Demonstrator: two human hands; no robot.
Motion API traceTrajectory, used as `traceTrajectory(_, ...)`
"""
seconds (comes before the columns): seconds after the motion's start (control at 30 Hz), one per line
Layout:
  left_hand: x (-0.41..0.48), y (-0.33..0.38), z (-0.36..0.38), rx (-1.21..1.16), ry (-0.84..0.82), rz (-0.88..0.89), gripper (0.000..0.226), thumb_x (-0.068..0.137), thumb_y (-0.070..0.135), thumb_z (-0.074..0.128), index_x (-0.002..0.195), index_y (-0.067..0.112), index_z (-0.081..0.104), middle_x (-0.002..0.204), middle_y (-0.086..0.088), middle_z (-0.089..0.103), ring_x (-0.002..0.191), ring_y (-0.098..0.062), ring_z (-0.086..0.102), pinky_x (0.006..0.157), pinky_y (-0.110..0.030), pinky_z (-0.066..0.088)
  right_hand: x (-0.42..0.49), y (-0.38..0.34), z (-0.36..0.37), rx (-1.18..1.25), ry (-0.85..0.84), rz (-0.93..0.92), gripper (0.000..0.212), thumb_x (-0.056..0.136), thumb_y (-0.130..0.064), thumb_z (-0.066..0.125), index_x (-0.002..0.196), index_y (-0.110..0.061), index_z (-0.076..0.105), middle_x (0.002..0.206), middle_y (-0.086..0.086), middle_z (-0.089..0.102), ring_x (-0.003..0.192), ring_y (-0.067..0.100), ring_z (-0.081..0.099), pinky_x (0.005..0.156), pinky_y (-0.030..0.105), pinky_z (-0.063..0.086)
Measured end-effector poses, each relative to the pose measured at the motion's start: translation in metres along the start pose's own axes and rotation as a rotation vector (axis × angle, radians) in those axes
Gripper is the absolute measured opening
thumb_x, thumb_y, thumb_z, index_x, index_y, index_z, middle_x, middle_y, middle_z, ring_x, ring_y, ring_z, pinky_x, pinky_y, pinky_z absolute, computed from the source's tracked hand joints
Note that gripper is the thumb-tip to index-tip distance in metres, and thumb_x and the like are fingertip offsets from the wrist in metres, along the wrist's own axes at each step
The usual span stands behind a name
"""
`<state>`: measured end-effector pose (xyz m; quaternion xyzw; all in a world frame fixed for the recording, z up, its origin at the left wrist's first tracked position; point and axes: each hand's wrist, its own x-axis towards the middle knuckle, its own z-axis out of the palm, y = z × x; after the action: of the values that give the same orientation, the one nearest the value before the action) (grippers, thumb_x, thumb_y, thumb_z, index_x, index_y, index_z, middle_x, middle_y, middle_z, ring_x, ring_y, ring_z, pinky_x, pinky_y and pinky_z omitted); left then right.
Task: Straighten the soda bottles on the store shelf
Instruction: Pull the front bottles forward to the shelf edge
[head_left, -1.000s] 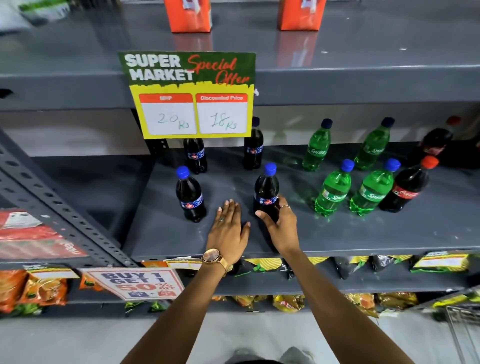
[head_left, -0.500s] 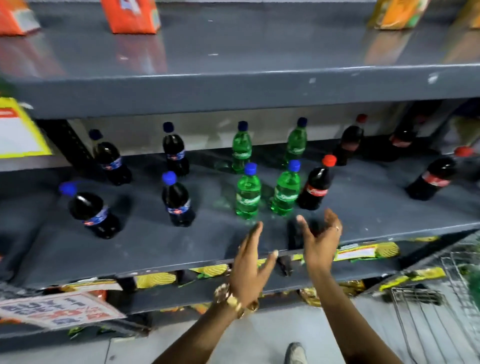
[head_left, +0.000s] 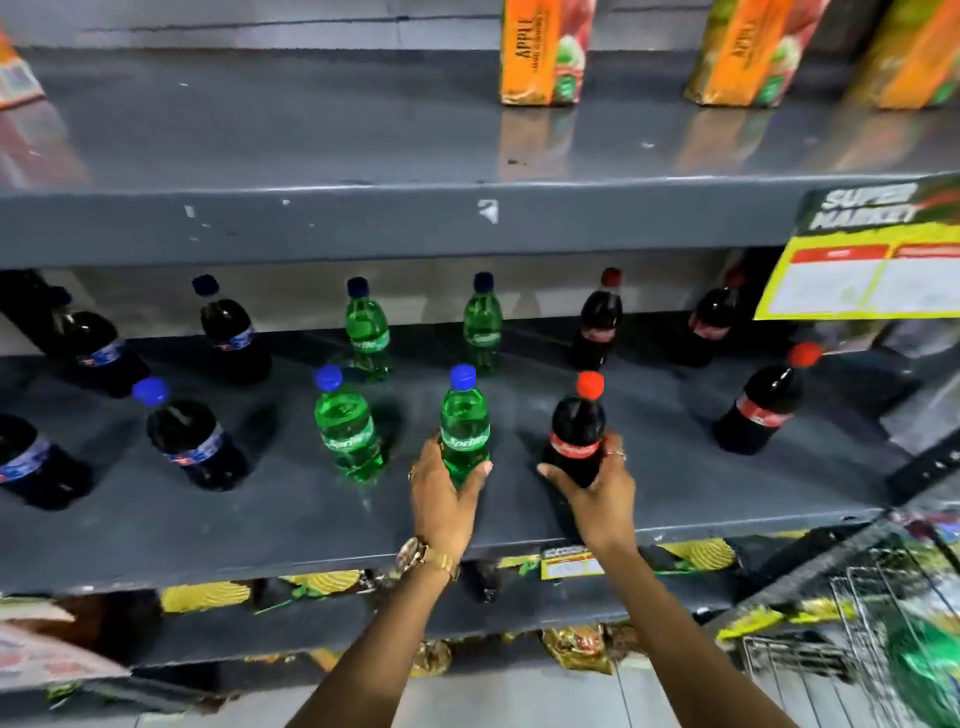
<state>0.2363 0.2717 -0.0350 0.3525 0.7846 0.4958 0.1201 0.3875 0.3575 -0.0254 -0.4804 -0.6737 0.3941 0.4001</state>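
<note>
At the front of the grey shelf (head_left: 291, 525), our left hand (head_left: 444, 501) wraps the base of a green Sprite bottle (head_left: 464, 423) and our right hand (head_left: 597, 486) clasps the neighbouring red-capped cola bottle (head_left: 577, 428), both upright, among more soda bottles in two loose rows.

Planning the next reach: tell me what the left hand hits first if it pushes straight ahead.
The left hand already grips a green Sprite bottle; past that, probably the rear green bottle, though depth is uncertain.
</note>
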Motion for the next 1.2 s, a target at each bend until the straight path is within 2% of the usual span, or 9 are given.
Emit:
traceTrajectory(0.1, -0.006, 0.014, 0.016, -0.016, 0.002, 0.031, 0.058, 0.068, 0.035, 0.078, 0.114, 0.008, 0.054, 0.108, -0.014, 0.068, 0.099, -0.034, 0.062, 0.085, -0.045, 0.050, 0.007, 0.014, -0.036, -0.011, 0.045, 0.026, 0.062, 0.066, -0.017, 0.084, 0.116, -0.005, 0.049, 0.101, 0.008, 0.067, 0.090, 0.016, 0.057, 0.069, 0.020, 0.038)
traceTrajectory(0.17, -0.006, 0.021, 0.026, -0.030, 0.014, 0.035, 0.066, 0.064, 0.050, 0.070, 0.113, 0.008, 0.055, 0.107, -0.013, 0.068, 0.099, -0.032, 0.061, 0.087, -0.046, 0.050, 0.018, 0.019, -0.050, -0.016, 0.038, 0.039, 0.061, 0.069, -0.017, 0.083, 0.117, -0.003, 0.048, 0.107, 0.013, 0.067, 0.091, 0.018, 0.057, 0.069, 0.019, 0.038)
traceTrajectory(0.23, -0.003, 0.026, 0.033, -0.037, 0.018, 0.025, 0.070, 0.061, 0.055, 0.064, 0.112, 0.008, 0.056, 0.106, -0.013, 0.067, 0.099, -0.032, 0.060, 0.089, -0.048, 0.048, 0.029, 0.022, -0.056, -0.036, 0.029, 0.032, 0.060, 0.070, -0.018, 0.082, 0.117, -0.004, 0.048, 0.110, 0.014, 0.066, 0.094, 0.017, 0.056, 0.071, 0.017, 0.037)
traceTrajectory(0.4, 0.001, 0.028, 0.040, -0.037, 0.031, 0.013, 0.072, 0.060, 0.059, 0.064, 0.112, 0.011, 0.057, 0.104, -0.010, 0.067, 0.097, -0.029, 0.060, 0.086, -0.051, 0.050, 0.051, 0.021, -0.055, -0.017, 0.012, 0.005, 0.062, 0.073, -0.019, 0.080, 0.125, -0.009, 0.049, 0.116, 0.008, 0.061, 0.103, 0.012, 0.051, 0.083, 0.018, 0.036)
traceTrajectory(0.53, 0.002, 0.025, 0.040, -0.019, 0.027, 0.007, 0.075, 0.055, 0.061, 0.073, 0.113, 0.016, 0.055, 0.106, -0.005, 0.066, 0.097, -0.026, 0.062, 0.087, -0.048, 0.051, 0.052, 0.028, -0.054, -0.036, 0.050, -0.011, 0.069, 0.067, -0.028, 0.084, 0.124, -0.012, 0.051, 0.109, 0.000, 0.059, 0.101, 0.012, 0.052, 0.085, 0.024, 0.039)
traceTrajectory(0.7, 0.004, 0.021, 0.042, -0.012, 0.046, -0.002, 0.059, 0.058, 0.055, 0.074, 0.103, 0.018, 0.061, 0.093, -0.002, 0.071, 0.086, -0.024, 0.064, 0.082, -0.048, 0.053, 0.056, 0.038, -0.053, -0.087, 0.071, 0.001, 0.060, 0.066, -0.032, 0.084, 0.115, -0.009, 0.058, 0.111, 0.013, 0.065, 0.105, 0.027, 0.059, 0.087, 0.032, 0.045)
traceTrajectory(0.9, 0.005, 0.017, 0.043, -0.011, 0.086, 0.002, 0.055, 0.059, 0.048, 0.076, 0.103, 0.018, 0.062, 0.084, 0.003, 0.068, 0.085, -0.027, 0.063, 0.083, -0.045, 0.053, 0.056, 0.040, -0.054, -0.065, 0.067, -0.010, 0.057, 0.065, -0.030, 0.085, 0.112, -0.011, 0.060, 0.109, 0.011, 0.065, 0.101, 0.025, 0.061, 0.089, 0.036, 0.050)
traceTrajectory(1.03, 0.005, 0.015, 0.043, -0.014, 0.099, -0.004, 0.064, 0.060, 0.053, 0.072, 0.110, 0.015, 0.061, 0.089, -0.002, 0.072, 0.089, -0.026, 0.060, 0.084, -0.044, 0.052, 0.057, 0.041, -0.050, -0.086, 0.091, -0.017, 0.060, 0.060, -0.035, 0.086, 0.107, -0.009, 0.059, 0.105, 0.011, 0.066, 0.098, 0.026, 0.061, 0.086, 0.040, 0.051)
traceTrajectory(1.2, 0.004, 0.019, 0.043, -0.009, 0.116, -0.007, 0.065, 0.057, 0.061, 0.064, 0.102, 0.012, 0.062, 0.086, -0.005, 0.071, 0.086, -0.028, 0.059, 0.079, -0.040, 0.050, 0.059, 0.039, -0.049, -0.108, 0.059, 0.003, 0.063, 0.059, -0.036, 0.087, 0.109, -0.010, 0.058, 0.106, 0.010, 0.066, 0.100, 0.025, 0.060, 0.085, 0.038, 0.050)
